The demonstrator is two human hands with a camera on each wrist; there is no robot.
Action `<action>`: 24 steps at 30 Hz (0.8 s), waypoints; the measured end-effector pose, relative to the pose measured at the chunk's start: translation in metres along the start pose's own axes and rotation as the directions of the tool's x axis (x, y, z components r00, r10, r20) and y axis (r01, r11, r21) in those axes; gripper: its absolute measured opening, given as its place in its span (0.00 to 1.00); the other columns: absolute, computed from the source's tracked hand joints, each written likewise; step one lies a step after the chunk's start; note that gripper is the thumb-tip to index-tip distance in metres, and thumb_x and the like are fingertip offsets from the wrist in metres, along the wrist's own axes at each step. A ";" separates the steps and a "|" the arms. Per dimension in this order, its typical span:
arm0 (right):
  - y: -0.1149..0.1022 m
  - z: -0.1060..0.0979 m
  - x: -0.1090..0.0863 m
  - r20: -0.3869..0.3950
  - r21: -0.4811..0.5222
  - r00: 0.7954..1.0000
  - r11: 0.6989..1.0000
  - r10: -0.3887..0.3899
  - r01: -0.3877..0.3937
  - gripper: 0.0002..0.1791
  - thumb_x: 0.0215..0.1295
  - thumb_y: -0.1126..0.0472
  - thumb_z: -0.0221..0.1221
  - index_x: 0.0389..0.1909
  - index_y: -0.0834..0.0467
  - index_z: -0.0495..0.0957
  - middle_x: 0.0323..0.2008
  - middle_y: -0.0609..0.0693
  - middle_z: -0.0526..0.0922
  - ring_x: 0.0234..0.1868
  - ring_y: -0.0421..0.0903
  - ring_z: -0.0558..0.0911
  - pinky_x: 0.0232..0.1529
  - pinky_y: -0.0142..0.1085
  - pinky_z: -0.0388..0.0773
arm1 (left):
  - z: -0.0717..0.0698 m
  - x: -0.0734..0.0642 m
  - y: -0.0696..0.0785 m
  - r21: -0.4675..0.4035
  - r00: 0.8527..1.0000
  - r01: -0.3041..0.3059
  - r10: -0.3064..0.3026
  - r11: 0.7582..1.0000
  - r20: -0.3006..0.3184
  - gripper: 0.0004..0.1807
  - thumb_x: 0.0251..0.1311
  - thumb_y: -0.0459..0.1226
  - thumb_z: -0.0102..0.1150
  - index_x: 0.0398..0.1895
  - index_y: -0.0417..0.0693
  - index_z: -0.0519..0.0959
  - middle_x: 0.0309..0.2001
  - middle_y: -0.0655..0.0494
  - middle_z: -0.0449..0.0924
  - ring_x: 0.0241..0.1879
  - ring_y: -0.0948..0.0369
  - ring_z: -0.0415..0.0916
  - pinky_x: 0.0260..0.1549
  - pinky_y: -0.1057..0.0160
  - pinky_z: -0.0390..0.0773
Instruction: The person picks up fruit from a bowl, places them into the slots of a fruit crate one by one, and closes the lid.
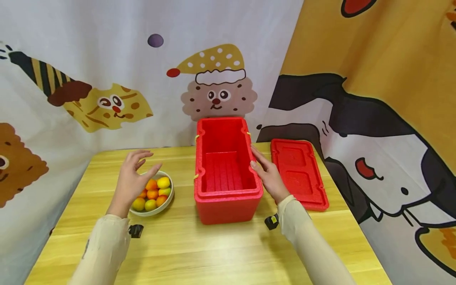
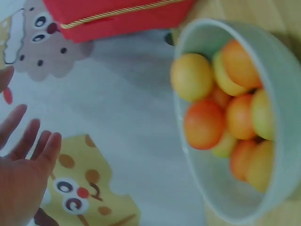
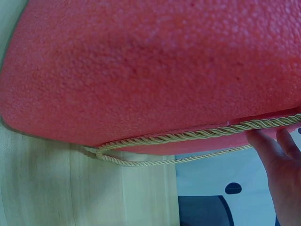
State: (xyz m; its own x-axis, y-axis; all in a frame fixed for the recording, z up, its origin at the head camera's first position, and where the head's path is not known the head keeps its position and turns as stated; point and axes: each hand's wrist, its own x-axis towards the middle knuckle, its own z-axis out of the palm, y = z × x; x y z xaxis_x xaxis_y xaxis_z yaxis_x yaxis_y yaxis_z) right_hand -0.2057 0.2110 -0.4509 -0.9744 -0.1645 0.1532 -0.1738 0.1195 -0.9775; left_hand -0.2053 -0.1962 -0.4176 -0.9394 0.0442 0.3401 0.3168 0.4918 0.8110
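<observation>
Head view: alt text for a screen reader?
A person's right hand touches the right edge of an open red box on a wooden table; the left hand is raised by a white bowl of orange and yellow fruits. A red lid lies right of the box; cartoon fabric hangs behind.

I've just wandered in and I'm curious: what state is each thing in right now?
Red box: upright, open at the top.
Red lid: off, lying right of the box.
Bowl: upright, holding fruit.
Fruit: piled in the bowl.
Gold cord: looped along the box's right side.
Left hand: raised near the bowl, holding nothing.
Right hand: touching the box's right rim.
</observation>
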 end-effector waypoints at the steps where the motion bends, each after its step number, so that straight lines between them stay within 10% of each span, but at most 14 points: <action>1: 0.000 0.000 0.000 0.001 -0.002 1.000 1.000 -0.002 0.002 0.29 0.74 0.60 0.54 0.74 0.50 0.61 0.74 0.42 0.58 0.73 0.43 0.56 0.63 0.41 0.70 | 0.000 -0.002 -0.004 0.004 1.000 0.006 -0.006 1.000 -0.003 0.23 0.61 0.37 0.67 0.56 0.34 0.75 0.57 0.45 0.68 0.59 0.48 0.66 0.61 0.44 0.68; 11: 0.003 0.000 -0.001 -0.010 -0.021 0.999 0.998 -0.052 0.051 0.28 0.74 0.55 0.55 0.73 0.44 0.63 0.73 0.39 0.59 0.72 0.39 0.57 0.66 0.41 0.65 | -0.004 -0.026 -0.035 0.088 0.999 0.040 -0.040 0.995 0.000 0.23 0.62 0.37 0.66 0.55 0.32 0.74 0.55 0.39 0.68 0.57 0.42 0.66 0.55 0.38 0.70; 24: -0.030 0.003 -0.010 0.005 -0.029 1.000 0.999 -0.029 0.029 0.29 0.75 0.62 0.53 0.74 0.59 0.60 0.74 0.52 0.57 0.73 0.44 0.56 0.66 0.44 0.65 | -0.008 -0.054 -0.070 0.218 0.993 0.077 -0.093 0.973 0.066 0.25 0.62 0.37 0.67 0.56 0.30 0.73 0.54 0.35 0.67 0.56 0.36 0.64 0.53 0.35 0.70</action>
State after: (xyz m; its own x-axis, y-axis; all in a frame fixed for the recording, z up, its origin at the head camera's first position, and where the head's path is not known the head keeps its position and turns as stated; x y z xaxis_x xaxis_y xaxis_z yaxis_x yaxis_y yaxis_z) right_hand -0.1904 0.2056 -0.4231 -0.9683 -0.1728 0.1806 -0.2060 0.1431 -0.9680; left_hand -0.1762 -0.2397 -0.4889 -0.9714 0.0554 0.2308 0.2074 0.6712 0.7117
